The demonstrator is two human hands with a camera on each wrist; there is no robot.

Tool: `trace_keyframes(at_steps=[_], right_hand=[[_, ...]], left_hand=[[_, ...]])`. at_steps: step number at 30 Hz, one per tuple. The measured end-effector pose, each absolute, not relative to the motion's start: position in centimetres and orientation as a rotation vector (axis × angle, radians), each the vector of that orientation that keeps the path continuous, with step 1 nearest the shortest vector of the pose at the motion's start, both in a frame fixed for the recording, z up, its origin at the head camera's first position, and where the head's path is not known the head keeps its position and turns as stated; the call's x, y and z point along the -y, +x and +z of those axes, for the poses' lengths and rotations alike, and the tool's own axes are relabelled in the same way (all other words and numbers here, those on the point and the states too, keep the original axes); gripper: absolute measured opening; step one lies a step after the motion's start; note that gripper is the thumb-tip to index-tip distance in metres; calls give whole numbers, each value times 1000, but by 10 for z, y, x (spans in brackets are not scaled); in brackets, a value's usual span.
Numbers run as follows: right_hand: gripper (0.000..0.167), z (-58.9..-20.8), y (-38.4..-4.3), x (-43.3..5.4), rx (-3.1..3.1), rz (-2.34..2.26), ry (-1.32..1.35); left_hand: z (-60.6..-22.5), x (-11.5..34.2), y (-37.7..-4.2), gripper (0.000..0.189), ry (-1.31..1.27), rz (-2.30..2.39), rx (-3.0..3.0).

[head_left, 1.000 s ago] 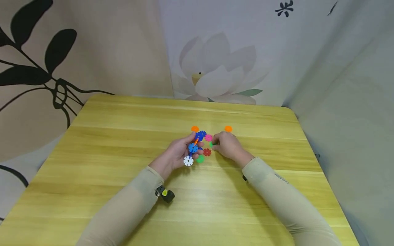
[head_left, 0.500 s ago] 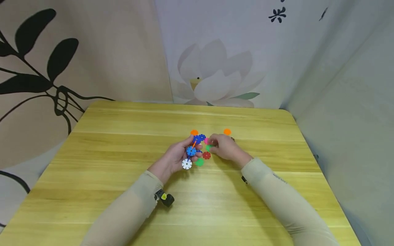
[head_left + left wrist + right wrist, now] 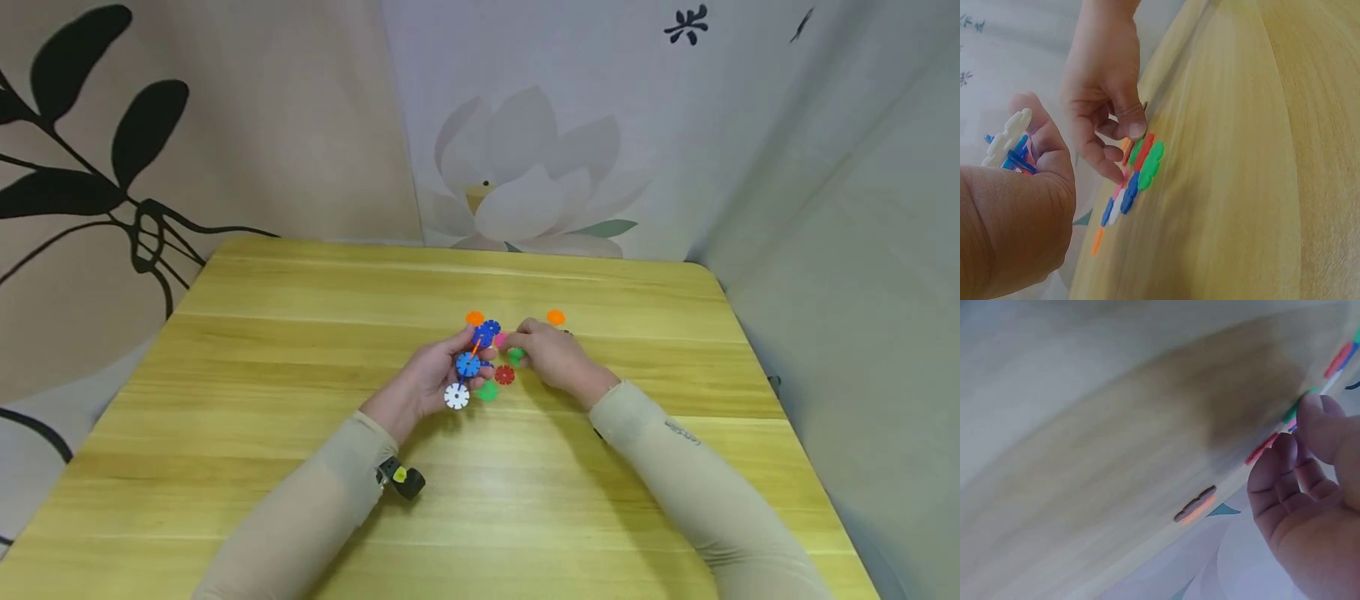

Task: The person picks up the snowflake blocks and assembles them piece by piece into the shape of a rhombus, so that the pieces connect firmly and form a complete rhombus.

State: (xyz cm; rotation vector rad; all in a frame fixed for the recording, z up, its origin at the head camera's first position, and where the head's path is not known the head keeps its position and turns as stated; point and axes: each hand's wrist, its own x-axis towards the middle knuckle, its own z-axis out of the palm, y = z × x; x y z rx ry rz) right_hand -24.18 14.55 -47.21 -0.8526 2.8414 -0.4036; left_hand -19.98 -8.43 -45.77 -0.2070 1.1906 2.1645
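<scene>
My left hand [image 3: 423, 379] holds a joined chain of notched plastic snowflake discs above the table. At its near end is a white disc [image 3: 456, 397], followed by a light blue disc [image 3: 468, 365], an orange one seen edge-on and a dark blue one. The left fingers hide part of this chain. Over the loose discs is my right hand [image 3: 557, 357], its index fingertip right at a pink disc [image 3: 500, 340]. Its thumb stands apart from that finger, beside a green disc [image 3: 517, 356]. A red disc [image 3: 505, 375] and another green disc [image 3: 487, 392] lie nearer me.
Two orange discs, one on the left [image 3: 475, 318] and one on the right [image 3: 555, 317], lie farther back on the wooden table [image 3: 300, 358]. A brown disc [image 3: 1195, 504] shows beside the right-hand one. Behind the table hangs a printed curtain [image 3: 322, 125].
My right hand has shifted slightly left from the green disc to the pink one, which has slid a little left, and the green disc shows more. The left hand keeps its hold on the chain.
</scene>
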Motion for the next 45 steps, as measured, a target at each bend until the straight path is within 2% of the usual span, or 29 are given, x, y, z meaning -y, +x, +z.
trace_keyframes(at_steps=[5, 15, 24, 31, 38, 41, 45], right_hand=[[30, -475, -242, -153, -2852, -422, -932], [22, -469, -240, -158, -2742, -315, -841], [20, -455, -234, -161, -2600, -277, -719], [23, -457, -226, -177, -2666, -747, -566], [19, -441, -214, -166, -2651, -1379, -325], [21, -435, -206, -156, -2620, -1510, -267], [22, -434, -198, -144, -2693, -1558, -321]], left_hand=[[-456, 84, -200, 44, -219, 2170, -1196], [-456, 83, -201, 56, -224, 2166, -1209], [-456, 81, -201, 42, -219, 2169, -1215], [-455, 80, -202, 42, -210, 2162, -1235], [-455, 82, -203, 59, -206, 2163, -1246], [-455, 82, -203, 55, -224, 2172, -1228], [-453, 81, -204, 46, -236, 2200, -1225]])
